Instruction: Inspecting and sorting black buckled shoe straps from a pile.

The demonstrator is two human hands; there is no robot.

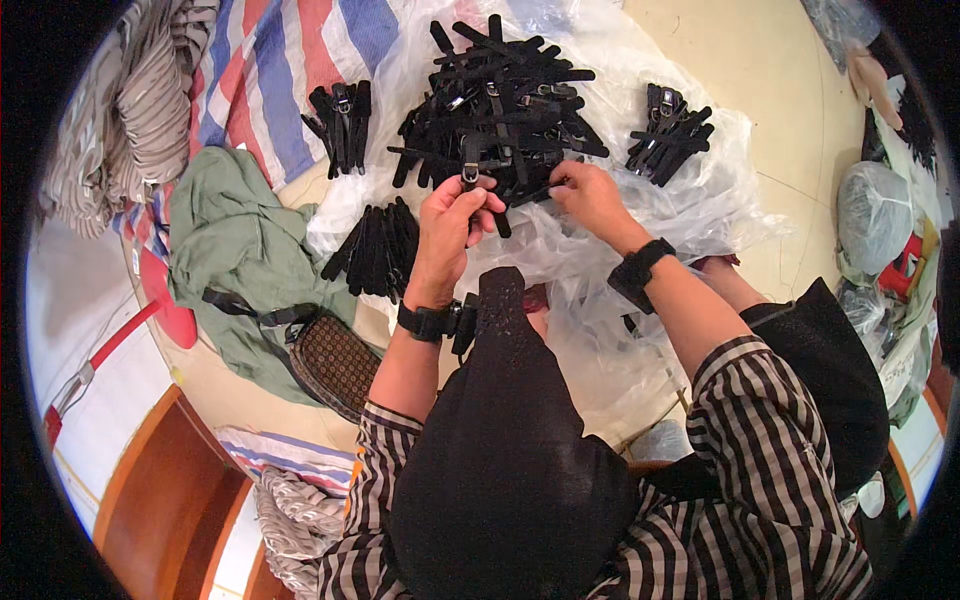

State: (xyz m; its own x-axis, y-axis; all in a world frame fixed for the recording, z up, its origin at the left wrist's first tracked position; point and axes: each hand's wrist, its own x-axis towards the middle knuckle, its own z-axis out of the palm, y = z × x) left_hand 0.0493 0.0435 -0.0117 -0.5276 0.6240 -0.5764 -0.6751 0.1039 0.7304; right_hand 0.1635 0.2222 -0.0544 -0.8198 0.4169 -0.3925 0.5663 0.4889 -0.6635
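Observation:
My left hand (455, 222) is closed around a short black buckled strap (470, 172), with the metal buckle up between thumb and fingers. A dark strap end hangs below those fingers. At the near right edge of a heap of black straps (495, 110), my right hand (590, 195) pinches something thin and dark, mostly hidden by the fingers. Smaller bunches lie around the heap: one bundle (343, 128) to the left, another bundle (668, 135) to the right, and a fanned row of straps (375, 250) beside my left wrist.
Crumpled clear plastic sheeting (690, 225) spreads under the straps. To the left are a striped woven sheet (270, 90), a green cloth (235, 220) and a brown patterned pouch (335, 365). Plastic-wrapped bundles (872, 215) stand at the right. Black fabric (500, 450) covers my lap.

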